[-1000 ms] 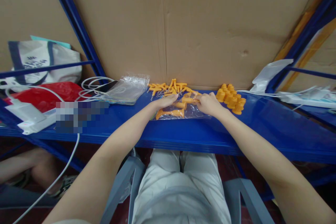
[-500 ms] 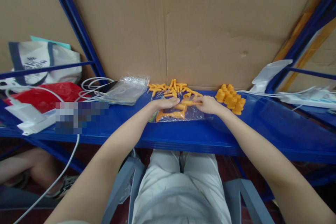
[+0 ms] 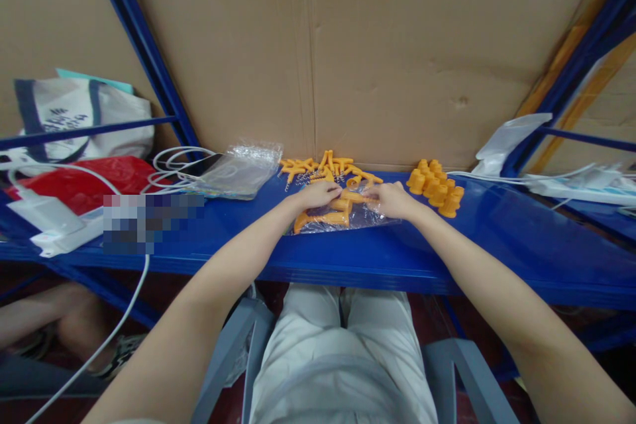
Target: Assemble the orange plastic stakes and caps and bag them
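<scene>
A clear plastic bag [image 3: 370,217] lies on the blue shelf, with an orange corkscrew body [image 3: 322,218] inside or under it. My left hand [image 3: 318,195] is closed at the bag's upper left edge, fingertips pressed together near the orange parts. My right hand [image 3: 391,200] pinches the right end of an orange corkscrew part [image 3: 352,196] over the bag; its fingertips are partly hidden. Just behind the hands is a pile of orange T-handled corkscrews [image 3: 325,163] with metal spirals.
Orange cup-shaped pieces [image 3: 435,187] stand grouped on the right. A stack of clear plastic bags [image 3: 243,172] lies left of the pile. White cables, a power strip [image 3: 74,228] and a red bag [image 3: 89,175] occupy the far left. Cardboard [image 3: 387,59] walls the back.
My left hand has shifted slightly, its fingers curling where the thumb lay stretched out before. My right hand has turned a little over the orange part. The bag's edge has moved slightly.
</scene>
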Demonstrator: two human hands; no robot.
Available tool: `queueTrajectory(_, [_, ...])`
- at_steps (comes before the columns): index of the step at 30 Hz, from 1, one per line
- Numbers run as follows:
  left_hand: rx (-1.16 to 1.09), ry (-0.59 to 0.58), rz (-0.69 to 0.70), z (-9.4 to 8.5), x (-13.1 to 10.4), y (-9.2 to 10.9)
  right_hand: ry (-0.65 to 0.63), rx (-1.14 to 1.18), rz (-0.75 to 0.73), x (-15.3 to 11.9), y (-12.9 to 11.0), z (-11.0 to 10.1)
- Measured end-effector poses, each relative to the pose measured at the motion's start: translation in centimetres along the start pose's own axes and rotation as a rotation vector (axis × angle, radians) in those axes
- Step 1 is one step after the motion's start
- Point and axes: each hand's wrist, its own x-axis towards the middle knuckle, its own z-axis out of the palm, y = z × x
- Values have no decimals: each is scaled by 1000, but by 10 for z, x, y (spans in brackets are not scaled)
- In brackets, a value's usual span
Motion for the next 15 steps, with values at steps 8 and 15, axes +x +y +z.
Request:
queueTrajectory(8, [-109, 118, 48, 1, -2, 10, 22, 49, -25, 0, -1, 2])
queueTrajectory(15, [-136, 170, 45, 3, 2, 12, 11, 57, -121, 5, 4, 8])
